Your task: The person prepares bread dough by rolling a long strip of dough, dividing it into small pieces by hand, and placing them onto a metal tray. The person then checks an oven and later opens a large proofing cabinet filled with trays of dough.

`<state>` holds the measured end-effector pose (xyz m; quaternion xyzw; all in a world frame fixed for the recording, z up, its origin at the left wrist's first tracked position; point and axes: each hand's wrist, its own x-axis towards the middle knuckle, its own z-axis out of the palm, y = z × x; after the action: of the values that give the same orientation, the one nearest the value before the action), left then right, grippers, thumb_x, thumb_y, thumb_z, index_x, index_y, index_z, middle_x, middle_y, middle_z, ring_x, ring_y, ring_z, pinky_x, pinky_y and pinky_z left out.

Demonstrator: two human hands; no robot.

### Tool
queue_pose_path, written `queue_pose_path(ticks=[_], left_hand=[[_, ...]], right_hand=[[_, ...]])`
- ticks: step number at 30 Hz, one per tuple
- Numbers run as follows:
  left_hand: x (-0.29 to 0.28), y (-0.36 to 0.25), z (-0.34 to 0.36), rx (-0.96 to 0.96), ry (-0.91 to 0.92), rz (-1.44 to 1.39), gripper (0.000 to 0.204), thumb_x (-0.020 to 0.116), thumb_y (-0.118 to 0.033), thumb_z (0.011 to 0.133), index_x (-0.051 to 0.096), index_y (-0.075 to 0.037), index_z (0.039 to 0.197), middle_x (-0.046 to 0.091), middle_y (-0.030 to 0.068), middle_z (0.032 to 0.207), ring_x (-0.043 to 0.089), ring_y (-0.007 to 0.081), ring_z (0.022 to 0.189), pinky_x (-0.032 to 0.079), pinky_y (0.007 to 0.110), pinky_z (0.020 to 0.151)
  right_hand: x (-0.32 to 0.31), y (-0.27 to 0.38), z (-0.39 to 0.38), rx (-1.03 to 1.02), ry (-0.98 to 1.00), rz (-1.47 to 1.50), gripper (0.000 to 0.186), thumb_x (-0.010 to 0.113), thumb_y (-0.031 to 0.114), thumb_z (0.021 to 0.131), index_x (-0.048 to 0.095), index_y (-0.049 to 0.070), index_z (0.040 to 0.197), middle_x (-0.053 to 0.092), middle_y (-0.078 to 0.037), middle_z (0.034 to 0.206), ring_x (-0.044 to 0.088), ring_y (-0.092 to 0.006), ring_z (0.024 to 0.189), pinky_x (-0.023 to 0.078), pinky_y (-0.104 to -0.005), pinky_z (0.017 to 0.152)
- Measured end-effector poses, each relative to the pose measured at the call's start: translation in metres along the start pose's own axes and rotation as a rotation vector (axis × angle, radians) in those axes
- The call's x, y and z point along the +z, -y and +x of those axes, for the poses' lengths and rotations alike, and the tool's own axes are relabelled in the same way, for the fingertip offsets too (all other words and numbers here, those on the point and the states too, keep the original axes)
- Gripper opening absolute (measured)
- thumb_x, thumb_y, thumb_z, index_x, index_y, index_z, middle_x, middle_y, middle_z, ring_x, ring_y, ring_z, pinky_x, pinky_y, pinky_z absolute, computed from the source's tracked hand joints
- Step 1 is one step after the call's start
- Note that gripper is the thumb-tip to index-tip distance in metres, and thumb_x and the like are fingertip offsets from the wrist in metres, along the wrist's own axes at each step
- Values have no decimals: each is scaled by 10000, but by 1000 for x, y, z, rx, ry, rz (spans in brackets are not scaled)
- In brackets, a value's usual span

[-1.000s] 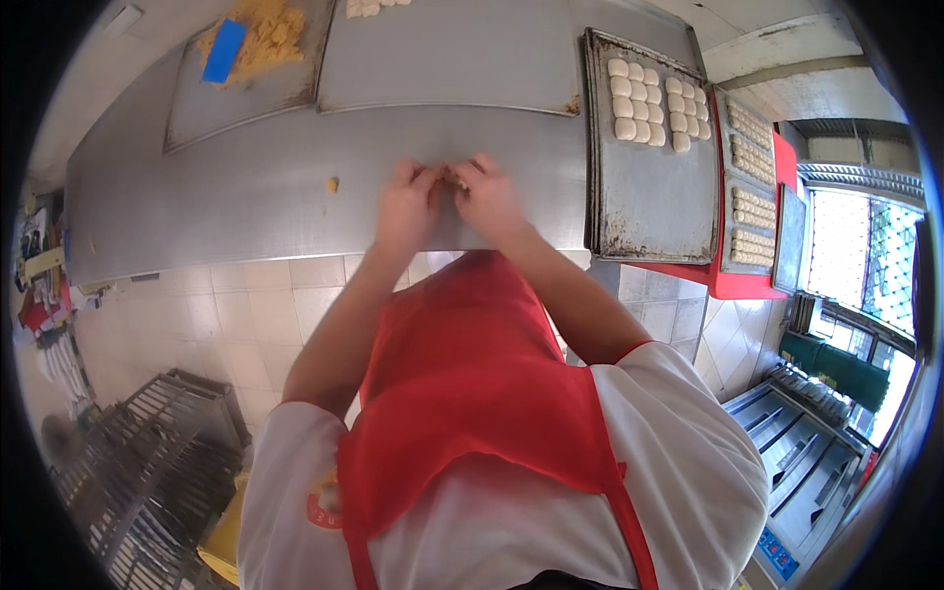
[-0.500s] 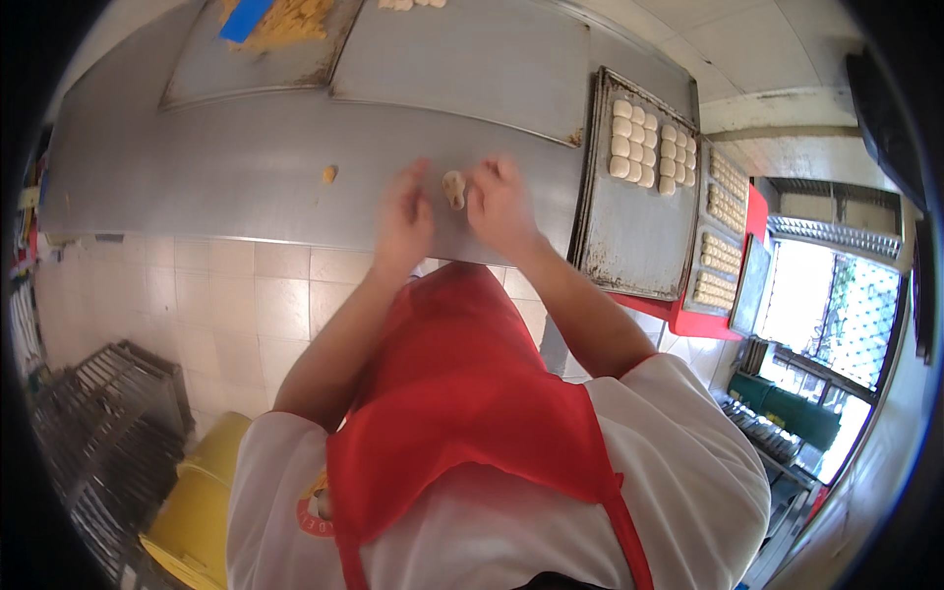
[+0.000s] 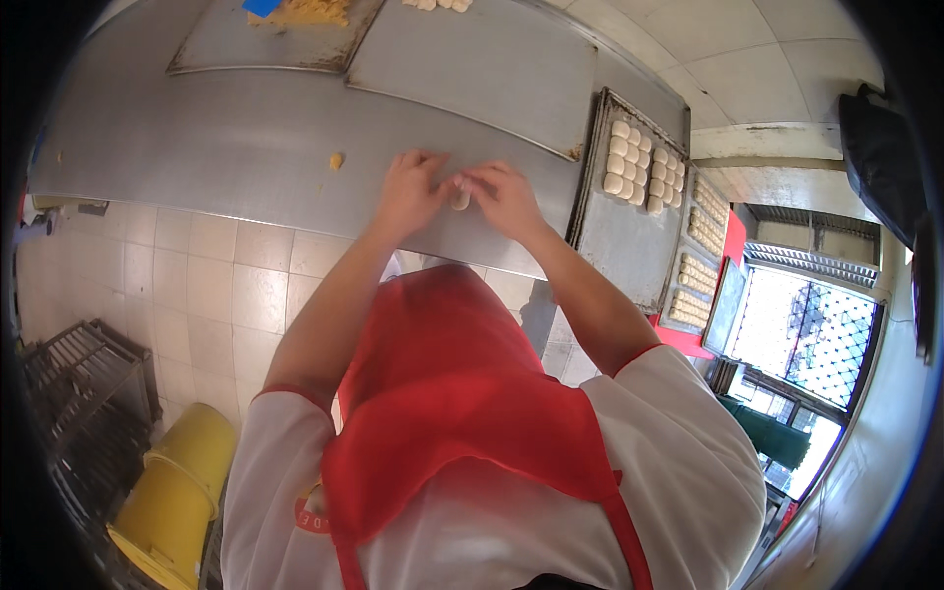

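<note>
Near the front edge of the steel worktable (image 3: 246, 128), a small pale piece of dough (image 3: 460, 201) sits between my two hands. My left hand (image 3: 413, 193) is curled beside it, thumb and fingertips pinching its upper end. From the other side my right hand (image 3: 503, 201) meets it with bent fingers, also pinching the dough. The fingertips of both hands nearly touch and partly cover the dough. A little yellow crumb of filling (image 3: 336, 160) lies on the table to the left of my hands.
Beyond my hands lies a flat metal tray (image 3: 482, 74). At the far left, another tray (image 3: 206, 49) holds yellow filling and a blue scraper (image 3: 262, 7). On the right, stacked baking trays (image 3: 619, 246) carry rows of dough balls (image 3: 627, 162). A yellow bin (image 3: 177, 492) stands at lower left.
My hands were apart on either side of a flatter, spotted dough piece; now they have come together, and their fingers close on it. The view has shifted slightly.
</note>
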<state>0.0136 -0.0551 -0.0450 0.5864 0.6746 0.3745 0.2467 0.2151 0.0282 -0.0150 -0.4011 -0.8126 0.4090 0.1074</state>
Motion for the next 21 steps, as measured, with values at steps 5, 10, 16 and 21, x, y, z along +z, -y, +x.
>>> queue_pose_path(ticks=[5, 10, 16, 21], left_hand=[[-18, -12, -4, 225, 243, 185, 435, 784, -271, 936, 710, -73, 1316, 595, 102, 1336, 512, 340, 1283, 417, 444, 1129], [-1, -23, -1, 67, 373, -200, 378, 787, -79, 887, 642, -50, 1236, 659, 94, 1200, 635, 267, 1103, 519, 404, 998], [113, -121, 15, -237, 312, -699, 353, 785, -55, 858, 590, -11, 1149, 703, 93, 1076, 674, 161, 982, 551, 317, 868], [242, -248, 41, 81, 236, -520, 672, 838, -145, 838, 503, -3, 1403, 649, 182, 1256, 666, 280, 1127, 549, 394, 953]], right_hand=[[-1, 8, -17, -149, -134, -157, 429, 847, 187, 848, 678, 77, 1227, 620, -108, 1188, 660, -337, 1088, 569, -425, 920], [10, 1, -40, -91, -248, -16, 420, 831, 116, 857, 623, 86, 1221, 632, -102, 1128, 680, -291, 1007, 564, -390, 904], [-56, -23, -114, 205, -641, 935, 426, 832, 82, 903, 566, 68, 1236, 670, -53, 1078, 659, -146, 978, 539, -304, 859], [-169, -128, -173, 273, -985, 794, 274, 820, 93, 926, 669, 8, 1138, 731, -45, 972, 682, -117, 893, 544, -280, 831]])
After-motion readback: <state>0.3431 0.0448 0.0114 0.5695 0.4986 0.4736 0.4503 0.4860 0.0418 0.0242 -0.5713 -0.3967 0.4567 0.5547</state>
